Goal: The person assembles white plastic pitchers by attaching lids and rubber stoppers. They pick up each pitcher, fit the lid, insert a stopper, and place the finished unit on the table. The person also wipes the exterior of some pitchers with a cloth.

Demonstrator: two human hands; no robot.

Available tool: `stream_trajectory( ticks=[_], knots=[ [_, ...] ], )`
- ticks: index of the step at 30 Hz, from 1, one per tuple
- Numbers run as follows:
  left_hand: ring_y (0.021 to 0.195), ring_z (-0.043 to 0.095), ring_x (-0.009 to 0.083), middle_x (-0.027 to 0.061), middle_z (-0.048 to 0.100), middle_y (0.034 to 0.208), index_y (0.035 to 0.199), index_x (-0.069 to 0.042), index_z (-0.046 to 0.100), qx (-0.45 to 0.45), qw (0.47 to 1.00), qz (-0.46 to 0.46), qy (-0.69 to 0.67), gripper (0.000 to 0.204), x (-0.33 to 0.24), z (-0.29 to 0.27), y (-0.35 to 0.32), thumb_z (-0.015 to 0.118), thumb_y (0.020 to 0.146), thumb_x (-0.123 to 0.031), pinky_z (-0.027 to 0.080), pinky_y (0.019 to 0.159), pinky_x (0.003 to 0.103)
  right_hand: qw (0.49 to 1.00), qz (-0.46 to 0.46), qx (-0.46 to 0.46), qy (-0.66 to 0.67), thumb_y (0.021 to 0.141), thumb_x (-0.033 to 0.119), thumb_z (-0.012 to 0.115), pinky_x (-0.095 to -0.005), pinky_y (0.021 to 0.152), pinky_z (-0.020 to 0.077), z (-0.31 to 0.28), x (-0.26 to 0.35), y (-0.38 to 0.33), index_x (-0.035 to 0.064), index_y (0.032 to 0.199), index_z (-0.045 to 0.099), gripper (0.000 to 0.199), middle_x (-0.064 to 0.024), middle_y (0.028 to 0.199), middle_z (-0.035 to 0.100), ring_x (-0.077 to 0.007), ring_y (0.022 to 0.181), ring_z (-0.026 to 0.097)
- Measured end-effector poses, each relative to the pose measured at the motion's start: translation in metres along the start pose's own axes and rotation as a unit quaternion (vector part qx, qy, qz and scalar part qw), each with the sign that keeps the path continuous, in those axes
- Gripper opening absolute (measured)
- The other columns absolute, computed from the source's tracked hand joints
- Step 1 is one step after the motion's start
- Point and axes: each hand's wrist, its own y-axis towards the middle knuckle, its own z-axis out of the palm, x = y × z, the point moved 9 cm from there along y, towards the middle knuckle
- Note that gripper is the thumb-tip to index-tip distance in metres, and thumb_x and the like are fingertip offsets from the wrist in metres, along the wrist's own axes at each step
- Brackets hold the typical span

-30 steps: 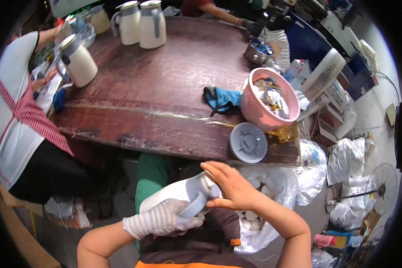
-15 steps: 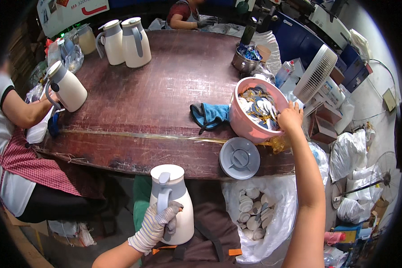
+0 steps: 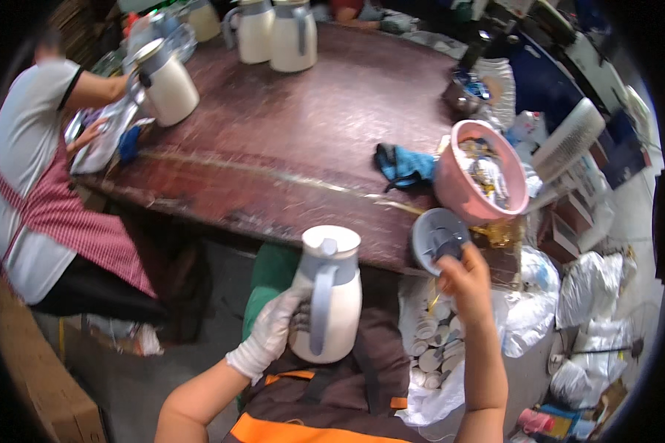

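Observation:
On my lap stands a cream vacuum jug (image 3: 345,314) with a grey collar and handle, upright with its white top up. My left hand (image 3: 273,328), in a pale glove, is closed round its side by the handle. My bare right hand (image 3: 467,284) is pinched in front of the round grey lid (image 3: 425,235) at the table edge. It seems to hold a dark grey tag (image 3: 454,247), blurred, with a gold string hanging below. Beyond it, a pink bucket (image 3: 451,181) contains white and grey tags with gold strings.
A blue-black glove (image 3: 406,166) lies left of the bucket on the brown table (image 3: 273,140). Below the table edge, a white plastic bag (image 3: 428,402) holds several pale discs. More jugs (image 3: 293,40) stand at the back. At left, a person in a checked apron (image 3: 89,244) handles another jug (image 3: 171,88).
My right hand has come back from the bucket toward me, now with a tag and string. The left hand has shifted from handle to jug side. The view has turned left and down.

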Motion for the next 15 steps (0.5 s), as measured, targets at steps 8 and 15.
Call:
stream_trajectory(
  ticks=[8,15],
  knots=[
    [0.095,0.059,0.0133,0.0066,0.064,0.102,0.122,0.002,0.057,0.07,0.979,0.067,0.179,0.035,-0.006,0.004,0.01,0.063,0.089,-0.008,0.048,0.087,0.029,0.934,-0.06,0.255,-0.244,0.085,0.016,0.066,-0.039,0.073,0.0503,0.17,-0.02,-0.051,0.0046,0.117,0.057,0.035,-0.0187,0.091,0.066,-0.0311,0.081,0.066],
    [0.073,0.06,0.0079,0.003,0.062,0.088,0.105,-0.002,0.06,-0.073,0.99,0.032,0.118,0.018,-0.003,-0.026,0.005,0.064,0.091,-0.013,0.051,0.068,0.022,0.941,-0.029,0.194,-0.275,0.084,0.018,0.069,-0.0299,0.065,0.0487,0.141,-0.017,-0.046,0.0021,0.103,0.062,0.026,-0.0104,0.087,0.062,-0.017,0.07,0.06]
  ],
)
